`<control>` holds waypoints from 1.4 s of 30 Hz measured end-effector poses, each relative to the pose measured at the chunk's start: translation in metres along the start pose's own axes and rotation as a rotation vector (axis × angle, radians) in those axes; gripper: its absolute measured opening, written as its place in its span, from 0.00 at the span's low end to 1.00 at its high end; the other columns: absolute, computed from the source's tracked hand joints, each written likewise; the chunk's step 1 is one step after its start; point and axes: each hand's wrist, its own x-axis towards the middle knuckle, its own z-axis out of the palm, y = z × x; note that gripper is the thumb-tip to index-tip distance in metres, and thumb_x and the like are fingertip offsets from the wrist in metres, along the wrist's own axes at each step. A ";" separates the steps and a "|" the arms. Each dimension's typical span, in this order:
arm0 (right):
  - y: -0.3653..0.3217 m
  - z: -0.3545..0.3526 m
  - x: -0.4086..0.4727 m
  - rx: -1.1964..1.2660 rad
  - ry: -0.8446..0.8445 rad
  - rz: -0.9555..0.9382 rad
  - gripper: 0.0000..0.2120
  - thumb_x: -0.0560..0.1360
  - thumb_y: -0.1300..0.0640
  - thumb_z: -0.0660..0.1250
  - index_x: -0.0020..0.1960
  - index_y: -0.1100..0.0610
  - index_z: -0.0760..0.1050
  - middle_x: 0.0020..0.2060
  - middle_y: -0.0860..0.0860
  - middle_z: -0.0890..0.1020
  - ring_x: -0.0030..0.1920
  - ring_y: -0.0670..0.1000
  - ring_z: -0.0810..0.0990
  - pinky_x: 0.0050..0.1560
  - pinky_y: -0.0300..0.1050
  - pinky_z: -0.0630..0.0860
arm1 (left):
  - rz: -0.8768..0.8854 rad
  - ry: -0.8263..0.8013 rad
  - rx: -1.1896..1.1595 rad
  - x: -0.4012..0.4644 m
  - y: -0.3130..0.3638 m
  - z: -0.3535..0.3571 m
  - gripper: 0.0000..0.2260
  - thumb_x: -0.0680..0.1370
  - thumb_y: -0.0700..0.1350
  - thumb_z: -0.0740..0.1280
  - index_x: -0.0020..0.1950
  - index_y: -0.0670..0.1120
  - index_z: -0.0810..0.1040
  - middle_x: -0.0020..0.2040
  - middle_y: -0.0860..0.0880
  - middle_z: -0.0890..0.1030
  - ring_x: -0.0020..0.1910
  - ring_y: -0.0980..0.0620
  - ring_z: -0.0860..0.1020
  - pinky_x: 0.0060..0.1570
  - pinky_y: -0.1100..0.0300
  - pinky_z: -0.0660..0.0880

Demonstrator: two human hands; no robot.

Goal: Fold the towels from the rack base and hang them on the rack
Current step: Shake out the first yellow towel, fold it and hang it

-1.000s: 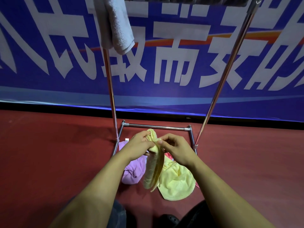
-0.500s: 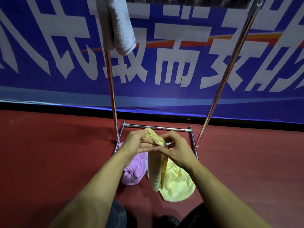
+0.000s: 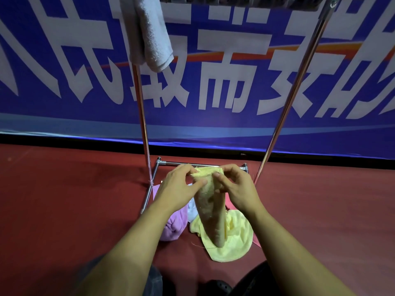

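We pinch the top edge of a folded yellow towel (image 3: pixel 210 208) with our left hand (image 3: pixel 178 189) and right hand (image 3: pixel 236 188), fingers curled on it; it hangs above the rack base (image 3: pixel 201 163), over other towels on the floor (image 3: pixel 64 199).

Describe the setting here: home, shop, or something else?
Probably an indoor hall or staged recording space, not a home: a large blue banner with big white characters covers the wall, the floor is plain red, and a bare metal rack stands alone.
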 end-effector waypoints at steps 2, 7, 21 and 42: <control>-0.003 -0.001 0.001 0.095 0.024 0.019 0.03 0.79 0.62 0.71 0.47 0.59 0.78 0.34 0.47 0.80 0.35 0.44 0.78 0.40 0.52 0.85 | -0.003 0.034 -0.115 0.000 0.004 0.002 0.11 0.73 0.53 0.78 0.46 0.51 0.78 0.42 0.54 0.82 0.41 0.57 0.79 0.45 0.58 0.77; -0.015 -0.002 -0.002 0.191 0.039 -0.008 0.03 0.79 0.65 0.70 0.51 0.65 0.78 0.31 0.47 0.79 0.30 0.43 0.76 0.39 0.45 0.84 | 0.010 0.008 -0.515 0.005 0.004 0.003 0.20 0.71 0.43 0.80 0.55 0.60 0.77 0.36 0.51 0.77 0.38 0.54 0.77 0.46 0.54 0.77; -0.022 0.003 -0.005 0.322 -0.105 -0.006 0.20 0.71 0.58 0.76 0.61 0.61 0.79 0.58 0.53 0.85 0.60 0.56 0.84 0.64 0.58 0.79 | -0.086 0.033 -0.598 -0.004 0.022 -0.007 0.09 0.68 0.57 0.76 0.46 0.57 0.87 0.46 0.47 0.88 0.46 0.51 0.85 0.54 0.47 0.81; -0.036 0.010 -0.010 0.193 -0.137 0.091 0.07 0.69 0.68 0.78 0.45 0.60 0.85 0.41 0.51 0.89 0.43 0.47 0.86 0.47 0.42 0.84 | 0.102 0.062 -0.668 0.043 0.132 -0.084 0.05 0.75 0.47 0.76 0.47 0.46 0.86 0.45 0.48 0.88 0.47 0.50 0.86 0.52 0.51 0.83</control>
